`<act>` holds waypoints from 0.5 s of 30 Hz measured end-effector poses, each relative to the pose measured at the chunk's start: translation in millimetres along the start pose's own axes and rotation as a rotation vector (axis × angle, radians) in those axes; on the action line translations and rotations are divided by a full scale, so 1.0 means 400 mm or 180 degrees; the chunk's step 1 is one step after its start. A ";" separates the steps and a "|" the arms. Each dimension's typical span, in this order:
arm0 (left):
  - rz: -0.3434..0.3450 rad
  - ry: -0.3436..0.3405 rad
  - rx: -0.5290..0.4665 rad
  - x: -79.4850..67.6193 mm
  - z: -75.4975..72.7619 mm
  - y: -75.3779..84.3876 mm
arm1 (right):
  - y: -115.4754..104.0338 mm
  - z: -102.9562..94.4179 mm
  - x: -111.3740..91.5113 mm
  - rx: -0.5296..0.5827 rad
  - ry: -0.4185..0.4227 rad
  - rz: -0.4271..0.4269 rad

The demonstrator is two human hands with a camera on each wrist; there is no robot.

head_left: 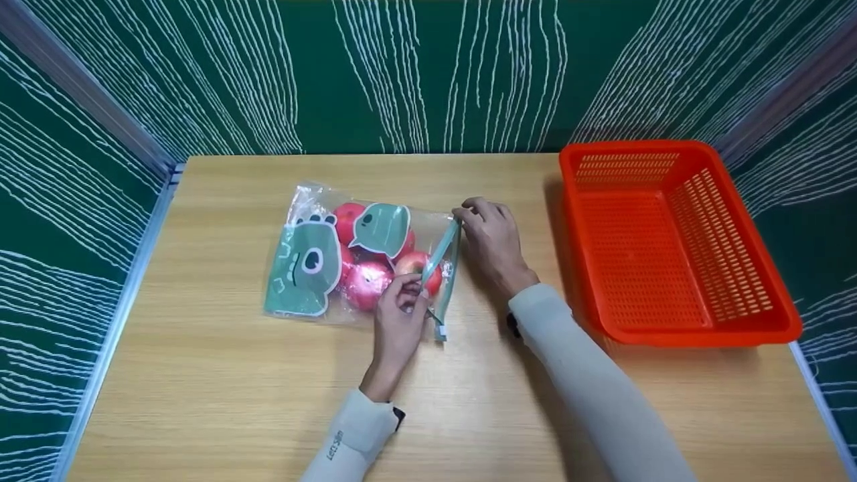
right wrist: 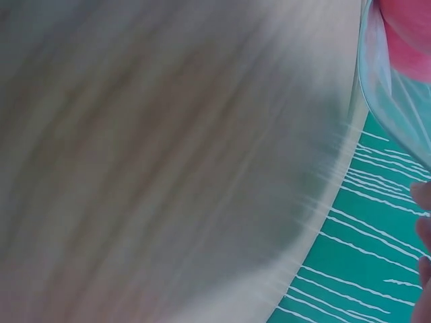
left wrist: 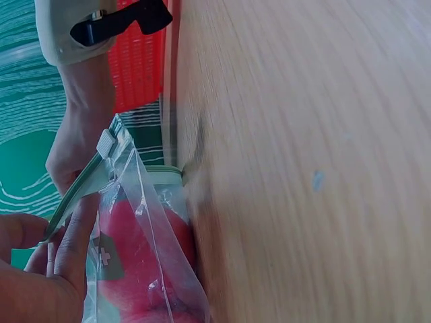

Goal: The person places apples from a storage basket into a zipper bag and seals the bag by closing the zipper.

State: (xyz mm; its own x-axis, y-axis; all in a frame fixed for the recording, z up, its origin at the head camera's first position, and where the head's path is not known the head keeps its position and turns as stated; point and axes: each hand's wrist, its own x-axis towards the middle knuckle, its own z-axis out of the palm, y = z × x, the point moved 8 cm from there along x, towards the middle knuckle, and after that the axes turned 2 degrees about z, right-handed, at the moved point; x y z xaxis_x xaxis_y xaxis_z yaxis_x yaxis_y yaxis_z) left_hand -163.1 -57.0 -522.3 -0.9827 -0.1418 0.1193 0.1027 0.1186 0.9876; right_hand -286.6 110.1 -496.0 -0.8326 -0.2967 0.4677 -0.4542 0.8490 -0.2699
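A clear zip bag (head_left: 304,271) with green cartoon prints lies on the table, several red apples (head_left: 367,284) inside it. Its green-edged mouth faces right and gapes, with the white slider (head_left: 440,331) at the near corner. My left hand (head_left: 400,321) pinches the near lip of the mouth between thumb and fingers; the left wrist view shows this grip on the green strip (left wrist: 77,185). At the far corner of the mouth, the fingertips of my right hand (head_left: 494,237) pinch the bag's edge. Only a few right fingers (right wrist: 422,229) show in the right wrist view.
An orange-red plastic basket (head_left: 643,254) with slotted walls stands to the right of my right forearm. The wooden table (head_left: 214,375) is bounded by green panels (head_left: 428,80) with white wavy lines at the back and both sides.
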 end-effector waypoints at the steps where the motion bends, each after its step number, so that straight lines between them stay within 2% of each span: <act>1: -0.0007 -0.0005 -0.0003 0.000 0.000 0.000 | -0.001 -0.001 0.000 0.0001 0.0024 -0.0018; 8: -0.0066 -0.0041 0.0003 -0.002 0.000 -0.004 | -0.013 -0.003 0.000 -0.0035 0.0193 -0.0220; 15: -0.0037 -0.0072 -0.0013 -0.004 -0.001 -0.004 | -0.012 -0.006 -0.001 0.0041 0.0313 -0.0207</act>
State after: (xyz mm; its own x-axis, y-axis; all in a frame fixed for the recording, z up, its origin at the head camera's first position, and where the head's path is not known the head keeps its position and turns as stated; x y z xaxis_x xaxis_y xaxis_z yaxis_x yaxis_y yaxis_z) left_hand -161.7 -57.4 -524.2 -0.9871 -0.1208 0.1054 0.0919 0.1129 0.9893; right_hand -283.4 107.3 -492.9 -0.7664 -0.3063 0.5647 -0.5108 0.8235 -0.2467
